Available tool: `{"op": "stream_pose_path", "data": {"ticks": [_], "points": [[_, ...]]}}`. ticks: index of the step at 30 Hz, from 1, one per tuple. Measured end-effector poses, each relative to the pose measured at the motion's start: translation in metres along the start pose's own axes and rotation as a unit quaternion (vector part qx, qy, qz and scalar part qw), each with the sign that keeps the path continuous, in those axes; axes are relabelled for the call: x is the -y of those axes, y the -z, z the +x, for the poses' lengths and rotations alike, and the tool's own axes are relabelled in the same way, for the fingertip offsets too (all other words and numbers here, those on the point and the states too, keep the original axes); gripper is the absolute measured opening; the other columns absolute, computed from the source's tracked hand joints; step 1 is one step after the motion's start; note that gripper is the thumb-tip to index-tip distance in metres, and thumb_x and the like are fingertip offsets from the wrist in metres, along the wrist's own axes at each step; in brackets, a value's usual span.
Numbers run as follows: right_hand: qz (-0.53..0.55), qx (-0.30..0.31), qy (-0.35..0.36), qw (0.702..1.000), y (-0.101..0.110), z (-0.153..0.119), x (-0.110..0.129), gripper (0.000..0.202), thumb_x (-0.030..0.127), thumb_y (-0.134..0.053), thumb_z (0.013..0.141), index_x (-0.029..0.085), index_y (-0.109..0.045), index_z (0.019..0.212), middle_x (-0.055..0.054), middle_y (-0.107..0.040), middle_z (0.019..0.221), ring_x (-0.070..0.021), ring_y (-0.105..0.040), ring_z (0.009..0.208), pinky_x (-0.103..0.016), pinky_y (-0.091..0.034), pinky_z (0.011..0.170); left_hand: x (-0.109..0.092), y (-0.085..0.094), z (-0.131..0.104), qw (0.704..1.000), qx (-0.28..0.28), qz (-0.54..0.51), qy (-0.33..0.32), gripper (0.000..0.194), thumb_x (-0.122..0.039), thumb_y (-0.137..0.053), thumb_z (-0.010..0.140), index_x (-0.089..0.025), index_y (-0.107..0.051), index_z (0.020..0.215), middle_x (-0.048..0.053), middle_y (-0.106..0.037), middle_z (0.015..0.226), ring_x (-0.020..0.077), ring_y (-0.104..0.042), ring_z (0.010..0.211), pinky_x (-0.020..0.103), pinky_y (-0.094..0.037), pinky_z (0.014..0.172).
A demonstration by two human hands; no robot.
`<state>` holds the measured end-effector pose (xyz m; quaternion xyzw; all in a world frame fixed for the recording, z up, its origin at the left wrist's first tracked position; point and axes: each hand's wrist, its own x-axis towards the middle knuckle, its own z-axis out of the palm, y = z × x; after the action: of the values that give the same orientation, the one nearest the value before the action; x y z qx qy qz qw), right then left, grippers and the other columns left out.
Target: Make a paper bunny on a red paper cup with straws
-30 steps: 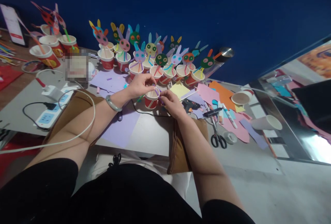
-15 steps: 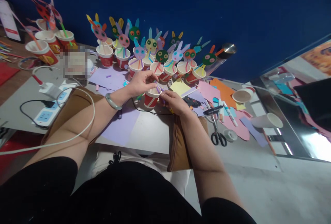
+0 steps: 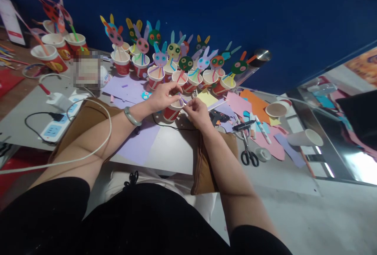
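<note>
A red and white paper cup (image 3: pixel 171 114) stands upright on the table between my hands. My left hand (image 3: pixel 165 97) is over the cup's left rim, thumb and fingers pinched at a thin purple paper strip (image 3: pixel 182 100) by the opening. On the other side, my right hand (image 3: pixel 199 112) is closed in a pinch at the strip's right part, close to the rim. My fingers partly cover the strip, so its full shape is hidden. A blue paper round with eyes (image 3: pixel 146 95) lies just left of my left hand.
Behind stand several paper cups with rabbit heads (image 3: pixel 186 63). Scissors (image 3: pixel 249 156), a tape roll (image 3: pixel 263 154), markers (image 3: pixel 263 129) and coloured paper (image 3: pixel 255 105) lie right. Leftward are a power strip (image 3: pixel 55 128) and a white cable (image 3: pixel 109 125) crossing over my left forearm.
My right hand has risen slightly beside the cup, with its fingers still pinched. The left hand has shifted a little to the right in view. The cup remains between them.
</note>
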<state>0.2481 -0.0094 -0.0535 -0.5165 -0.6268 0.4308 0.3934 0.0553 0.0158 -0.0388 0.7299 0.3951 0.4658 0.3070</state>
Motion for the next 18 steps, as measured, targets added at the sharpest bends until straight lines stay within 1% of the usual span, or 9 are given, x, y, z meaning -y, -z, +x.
{"op": "stream_pose_path", "data": {"ticks": [3, 5, 7, 10, 14, 18], "points": [[0.079, 0.005, -0.013, 0.997, 0.0026, 0.0001, 0.0034, 0.044, 0.052, -0.081, 0.067, 0.023, -0.052, 0.086, 0.009, -0.054, 0.055, -0.0083, -0.044, 0.045, -0.024, -0.034, 0.048, 0.0058, -0.0011, 0.0008, 1.0, -0.026, -0.014, -0.002, 0.018, -0.024, -0.067, 0.076, -0.015, -0.069, 0.091, 0.002, -0.07, 0.083, 0.0127, -0.059, 0.074, 0.026, -0.046, 0.071], [0.12, 0.017, -0.009, 0.993, 0.0041, 0.0006, 0.0046, 0.046, 0.05, -0.084, 0.064, 0.021, -0.056, 0.086, 0.007, -0.059, 0.06, -0.0084, -0.049, 0.048, -0.024, -0.038, 0.051, 0.0063, -0.0027, 0.0006, 0.999, -0.032, -0.028, 0.0, 0.018, -0.024, -0.067, 0.076, -0.015, -0.068, 0.091, 0.002, -0.069, 0.084, 0.0126, -0.059, 0.075, 0.026, -0.046, 0.07], [0.151, 0.024, 0.003, 0.988, 0.0048, 0.0011, 0.0048, 0.046, 0.048, -0.087, 0.063, 0.021, -0.059, 0.086, 0.006, -0.061, 0.062, -0.0087, -0.053, 0.052, -0.025, -0.042, 0.055, 0.005, -0.0043, 0.0008, 0.998, -0.035, -0.05, 0.012, 0.019, -0.025, -0.068, 0.074, -0.015, -0.068, 0.09, 0.002, -0.068, 0.082, 0.0123, -0.059, 0.074, 0.025, -0.047, 0.07], [0.157, 0.033, 0.02, 0.987, 0.0046, 0.0007, 0.0056, 0.047, 0.052, -0.086, 0.066, 0.021, -0.063, 0.092, 0.005, -0.06, 0.065, -0.0098, -0.054, 0.056, -0.027, -0.046, 0.059, 0.0029, -0.0056, 0.002, 0.995, -0.04, -0.081, 0.037, 0.019, -0.025, -0.07, 0.072, -0.015, -0.067, 0.088, 0.001, -0.067, 0.08, 0.0118, -0.059, 0.072, 0.025, -0.048, 0.07], [0.13, 0.045, 0.036, 0.99, 0.0042, -0.0008, 0.0086, 0.052, 0.061, -0.08, 0.073, 0.021, -0.069, 0.103, 0.004, -0.061, 0.069, -0.0108, -0.052, 0.059, -0.029, -0.046, 0.06, 0.0021, -0.0055, 0.0038, 0.99, -0.046, -0.122, 0.054, 0.019, -0.023, -0.073, 0.071, -0.015, -0.067, 0.087, 0.001, -0.067, 0.08, 0.0111, -0.059, 0.072, 0.024, -0.048, 0.07], [0.116, 0.055, 0.047, 0.991, 0.0044, -0.0014, 0.0096, 0.053, 0.069, -0.069, 0.081, 0.021, -0.071, 0.103, 0.004, -0.057, 0.063, -0.0103, -0.05, 0.055, -0.028, -0.043, 0.057, 0.0013, -0.0049, 0.0043, 0.986, -0.05, -0.151, 0.057, 0.019, -0.021, -0.075, 0.07, -0.015, -0.068, 0.086, 0.0, -0.067, 0.079, 0.0111, -0.062, 0.074, 0.024, -0.05, 0.072]]}}
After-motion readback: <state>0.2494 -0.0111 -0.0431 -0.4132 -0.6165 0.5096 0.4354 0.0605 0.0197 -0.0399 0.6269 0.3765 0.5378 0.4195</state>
